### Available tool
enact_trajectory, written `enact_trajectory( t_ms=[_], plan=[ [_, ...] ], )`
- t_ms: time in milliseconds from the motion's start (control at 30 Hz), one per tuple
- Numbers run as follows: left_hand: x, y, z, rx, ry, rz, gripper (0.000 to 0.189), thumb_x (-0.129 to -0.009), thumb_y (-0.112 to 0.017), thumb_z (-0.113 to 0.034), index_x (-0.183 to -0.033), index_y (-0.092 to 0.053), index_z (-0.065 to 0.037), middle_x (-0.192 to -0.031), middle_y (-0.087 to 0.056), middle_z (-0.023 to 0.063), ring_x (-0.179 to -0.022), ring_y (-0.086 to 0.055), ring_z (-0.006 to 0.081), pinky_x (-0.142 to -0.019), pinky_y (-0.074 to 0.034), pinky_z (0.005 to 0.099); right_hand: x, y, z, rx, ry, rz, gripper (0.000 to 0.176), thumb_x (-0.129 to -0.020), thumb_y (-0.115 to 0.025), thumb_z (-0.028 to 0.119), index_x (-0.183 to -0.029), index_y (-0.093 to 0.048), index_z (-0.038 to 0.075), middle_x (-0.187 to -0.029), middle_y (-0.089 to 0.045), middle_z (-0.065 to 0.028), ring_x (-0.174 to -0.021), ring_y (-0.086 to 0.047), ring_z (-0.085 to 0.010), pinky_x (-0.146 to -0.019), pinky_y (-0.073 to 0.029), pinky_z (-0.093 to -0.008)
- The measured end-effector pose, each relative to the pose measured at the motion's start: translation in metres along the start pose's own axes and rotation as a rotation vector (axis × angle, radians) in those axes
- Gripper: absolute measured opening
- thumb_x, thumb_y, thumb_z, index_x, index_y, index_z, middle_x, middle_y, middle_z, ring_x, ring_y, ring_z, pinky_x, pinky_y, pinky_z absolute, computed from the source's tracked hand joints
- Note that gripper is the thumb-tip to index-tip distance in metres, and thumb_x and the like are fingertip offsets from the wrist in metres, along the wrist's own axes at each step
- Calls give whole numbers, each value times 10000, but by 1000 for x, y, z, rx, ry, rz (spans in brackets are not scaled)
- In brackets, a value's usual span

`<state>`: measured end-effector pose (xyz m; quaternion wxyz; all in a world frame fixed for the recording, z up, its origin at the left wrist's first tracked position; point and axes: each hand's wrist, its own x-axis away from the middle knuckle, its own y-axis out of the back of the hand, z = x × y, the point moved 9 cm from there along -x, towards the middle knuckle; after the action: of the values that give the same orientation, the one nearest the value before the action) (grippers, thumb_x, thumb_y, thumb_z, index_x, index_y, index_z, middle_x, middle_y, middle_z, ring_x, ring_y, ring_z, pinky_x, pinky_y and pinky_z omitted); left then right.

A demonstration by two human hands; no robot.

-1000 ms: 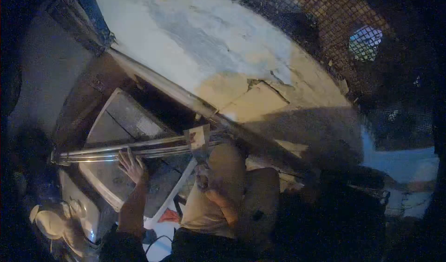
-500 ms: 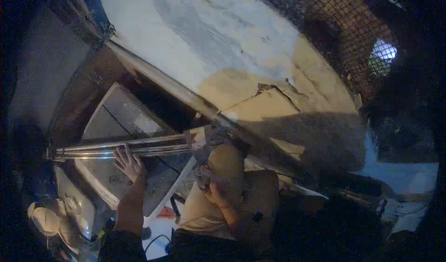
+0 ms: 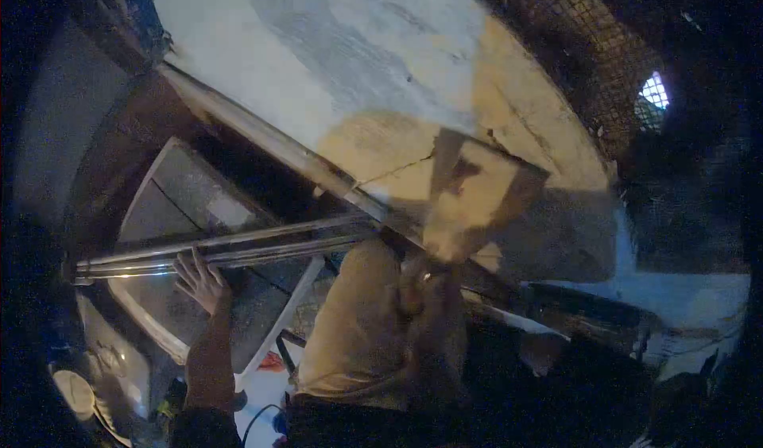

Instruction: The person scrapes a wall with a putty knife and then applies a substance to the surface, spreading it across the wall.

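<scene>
Brace with left hand (image 3: 199, 281), grip spread, on the metal bars (image 3: 238, 245). Right hand (image 3: 419, 283), grip closed on flat board (image 3: 477, 190) up at the wall (image 3: 334, 59): better press evenly, without tilting.

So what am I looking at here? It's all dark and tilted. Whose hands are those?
There is no machine here. A person wears a camera on their head, so you see their own two hands from above, in dim light. The left hand lies open, fingers spread, against two shiny metal bars that cross a white-framed panel. The right hand, at the end of a tan sleeve, seems to grip a flat tan board, which is blurred. Behind them are a pale cracked wall and wire mesh.
</scene>
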<state>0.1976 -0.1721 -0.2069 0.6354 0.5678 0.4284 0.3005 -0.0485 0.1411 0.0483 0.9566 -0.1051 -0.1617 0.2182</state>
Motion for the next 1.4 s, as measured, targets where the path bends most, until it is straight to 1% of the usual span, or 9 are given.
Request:
enact_trajectory(
  t_ms=[33, 167, 667, 733, 833, 1033, 1233, 1333, 1400],
  plan=[
    [-1, 8, -3, 7, 31, 45, 518, -981, -261, -418, -1484, -282, -296, -1576, -152, 84, -1455, -75, 337, -1130, -71, 607, -3, -2, 16, -23, 41, 3, 145, -957, -503, 242, -1012, -513, 108, -668, -447, -10, -504, -422, -128, -446, -378, -279],
    [0, 2, 3, 3, 13, -5, 514, -987, -242, -428, -1479, -301, -291, -1571, -170, 100, -1454, -81, 342, -1129, -77, 602, -6, -4, 36, -79, 128, -1, 137, -963, -491, 238, -1000, -516, 109, -651, -437, -14, -480, -409, -126, -419, -364, -280],
    [1, 0, -1, -12, 22, 29, 559, -989, -173, -488, -1487, -288, -262, -1572, -158, 105, -1452, -95, 338, -1130, -76, 593, -12, 1, 56, -114, 172, -89, 145, -986, -446, 225, -954, -529, 109, -591, -400, -27, -392, -360, -117, -320, -309, -284],
    [-2, 2, -2, 11, 17, 3, 559, -989, -171, -490, -1487, -287, -265, -1572, -161, 103, -1452, -98, 335, -1128, -78, 597, -7, 1, 63, -78, 161, -152, 151, -989, -440, 223, -948, -530, 109, -583, -395, -29, -380, -354, -116, -307, -302, -284],
    [-1, 8, -4, -28, 16, 2, 561, -988, -167, -490, -1486, -290, -264, -1569, -171, 102, -1451, -105, 333, -1130, -76, 594, -1, -3, 70, 60, 84, -323, 211, -999, -411, 215, -830, -478, 109, -548, -340, -7, -333, -284, -98, -255, -230, -259],
    [-1, 3, -3, -23, 21, 0, 566, -983, -168, -498, -1489, -277, -269, -1569, -174, 96, -1456, -88, 317, -1138, -62, 579, -7, -2, 71, 170, 107, -191, 152, -987, -440, 214, -853, -443, 141, -532, -337, -3, -353, -298, -94, -266, -245, -233],
    [0, 3, -3, -27, 22, 10, 554, -984, -184, -477, -1494, -261, -274, -1570, -167, 92, -1456, -91, 313, -1132, -86, 593, 4, 2, 84, 171, 131, -391, 238, -992, -452, 252, -808, -426, 104, -536, -354, -13, -354, -292, -92, -271, -228, -230],
    [-2, 1, -2, -46, 42, 23, 556, -985, -182, -477, -1491, -269, -266, -1567, -176, 93, -1453, -106, 319, -1127, -93, 604, 3, -11, 99, 192, 63, -322, 219, -988, -460, 242, -815, -427, 111, -541, -360, -19, -354, -296, -95, -273, -225, -222],
    [-1, 2, -3, -40, 37, 13, 558, -985, -180, -481, -1488, -279, -261, -1565, -182, 94, -1451, -116, 320, -1127, -97, 604, 3, -13, 104, 235, 59, -361, 193, -991, -453, 222, -835, -428, 109, -547, -364, -22, -355, -297, -96, -274, -226, -217]
  ],
)
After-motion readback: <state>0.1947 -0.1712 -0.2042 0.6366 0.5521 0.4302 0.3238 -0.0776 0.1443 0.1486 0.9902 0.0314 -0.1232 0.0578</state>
